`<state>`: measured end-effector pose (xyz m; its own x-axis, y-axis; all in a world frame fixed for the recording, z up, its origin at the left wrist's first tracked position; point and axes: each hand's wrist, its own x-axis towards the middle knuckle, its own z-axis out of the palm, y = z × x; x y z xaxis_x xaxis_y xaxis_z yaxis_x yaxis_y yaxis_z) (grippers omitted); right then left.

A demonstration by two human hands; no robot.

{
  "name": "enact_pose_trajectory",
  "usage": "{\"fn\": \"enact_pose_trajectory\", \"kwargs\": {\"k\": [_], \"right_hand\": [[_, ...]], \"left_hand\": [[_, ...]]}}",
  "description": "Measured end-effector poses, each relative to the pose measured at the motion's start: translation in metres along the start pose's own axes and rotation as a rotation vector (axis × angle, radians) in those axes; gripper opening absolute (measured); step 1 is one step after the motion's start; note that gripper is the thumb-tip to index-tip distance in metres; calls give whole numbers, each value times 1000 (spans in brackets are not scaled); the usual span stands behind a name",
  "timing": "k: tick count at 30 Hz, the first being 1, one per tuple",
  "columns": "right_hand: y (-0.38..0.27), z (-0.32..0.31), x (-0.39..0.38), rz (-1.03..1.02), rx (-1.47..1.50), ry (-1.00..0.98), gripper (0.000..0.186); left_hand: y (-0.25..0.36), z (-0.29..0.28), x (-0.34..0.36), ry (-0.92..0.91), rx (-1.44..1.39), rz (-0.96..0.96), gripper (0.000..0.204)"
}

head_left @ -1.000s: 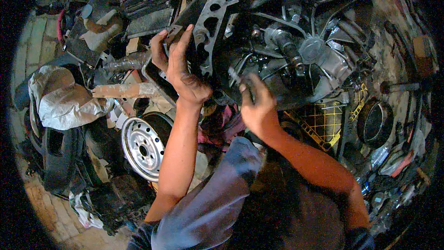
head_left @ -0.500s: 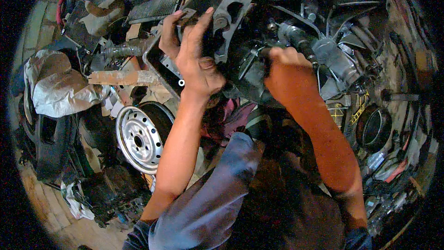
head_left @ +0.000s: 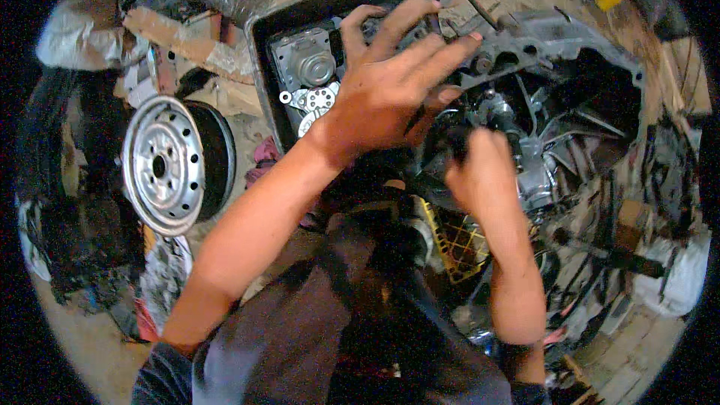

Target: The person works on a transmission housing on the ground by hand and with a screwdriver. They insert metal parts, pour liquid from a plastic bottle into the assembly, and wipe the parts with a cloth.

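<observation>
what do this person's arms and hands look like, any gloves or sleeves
No gloves: the left hand and right hand are bare, and so are both forearms. A dark, bluish left sleeve and a dark right sleeve show at the lower edge, with no markings I can make out. No watch or bracelet shows; the right hand is too blurred for finer detail.
</observation>
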<state>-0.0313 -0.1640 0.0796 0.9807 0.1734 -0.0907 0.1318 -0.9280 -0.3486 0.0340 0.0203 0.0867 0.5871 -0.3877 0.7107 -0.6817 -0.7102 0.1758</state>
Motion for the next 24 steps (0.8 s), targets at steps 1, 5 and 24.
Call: {"fn": "enact_pose_trajectory", "kwargs": {"k": [1, 5, 24], "right_hand": [[2, 6, -7, -23, 44, 0, 30], [8, 2, 7, 167, -36, -60, 21], [-23, 47, -26, -95, -448, -3, 42]], "left_hand": [[0, 1, -1, -1, -2, -2, 57], [1, -6, -1, -53, -39, -38, 70], [-1, -5, -3, -137, 43, -22, 75]]}}
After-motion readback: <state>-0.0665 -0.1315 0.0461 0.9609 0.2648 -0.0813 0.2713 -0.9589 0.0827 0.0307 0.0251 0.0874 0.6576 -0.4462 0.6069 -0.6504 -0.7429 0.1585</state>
